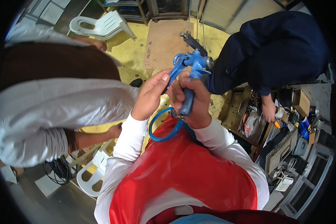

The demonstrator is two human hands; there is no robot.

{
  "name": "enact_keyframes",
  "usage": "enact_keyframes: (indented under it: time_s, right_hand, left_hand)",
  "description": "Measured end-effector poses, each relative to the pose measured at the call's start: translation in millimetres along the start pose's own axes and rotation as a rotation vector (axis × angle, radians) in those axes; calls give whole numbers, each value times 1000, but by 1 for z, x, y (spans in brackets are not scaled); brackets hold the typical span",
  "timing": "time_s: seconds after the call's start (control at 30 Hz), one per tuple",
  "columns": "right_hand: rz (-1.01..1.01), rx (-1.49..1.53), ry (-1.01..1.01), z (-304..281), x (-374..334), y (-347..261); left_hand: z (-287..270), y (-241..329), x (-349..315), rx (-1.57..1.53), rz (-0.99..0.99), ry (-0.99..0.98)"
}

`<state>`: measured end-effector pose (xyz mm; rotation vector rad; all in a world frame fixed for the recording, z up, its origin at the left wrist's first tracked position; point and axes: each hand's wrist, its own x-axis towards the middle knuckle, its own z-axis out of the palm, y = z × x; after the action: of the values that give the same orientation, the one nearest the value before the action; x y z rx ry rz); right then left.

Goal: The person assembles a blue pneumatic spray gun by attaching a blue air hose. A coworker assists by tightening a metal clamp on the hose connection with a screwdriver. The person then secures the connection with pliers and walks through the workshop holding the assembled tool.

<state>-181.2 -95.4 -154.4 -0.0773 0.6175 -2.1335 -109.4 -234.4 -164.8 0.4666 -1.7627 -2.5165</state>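
Note:
A blue pistol-shaped spray gun (195, 61) is in front of me, raised above the floor. Its trigger lever and hook show at the top, and a dark bar reaches away from its head. My right hand (197, 98) is closed round the grip. With its thumb and fingers, my left hand (150, 95) pinches the long blue lever (176, 71) on the gun's left side. A blue hose (162, 139) loops from the grip's lower end, by a metal fitting, and hangs over my red apron (186, 168).
Close on my left stands a person in a pale sleeve (56, 102). At right, a person in dark blue (283, 48) reaches a hand (268, 109) over a cluttered workbench with a drawer (250, 125). White plastic chairs (104, 25) stand at left; cardboard (164, 41) lies on the yellow floor.

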Motion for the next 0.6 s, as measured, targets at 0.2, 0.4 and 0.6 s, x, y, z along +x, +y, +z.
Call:
enact_keyframes:
  time_s: [0.2, 0.4, 0.6]
  right_hand:
    - [-101, -1, 96, -25, 89, -45]
    - [-180, -164, 218, -28, 153, -105]
    - [-312, 58, 206, -68, 238, -142]
  left_hand:
    - [4, 22, 92, 113, 15, -141]
    - [-19, 39, 214, 208, -35, -116]
    - [-46, 47, 315, 135, -154, -359]
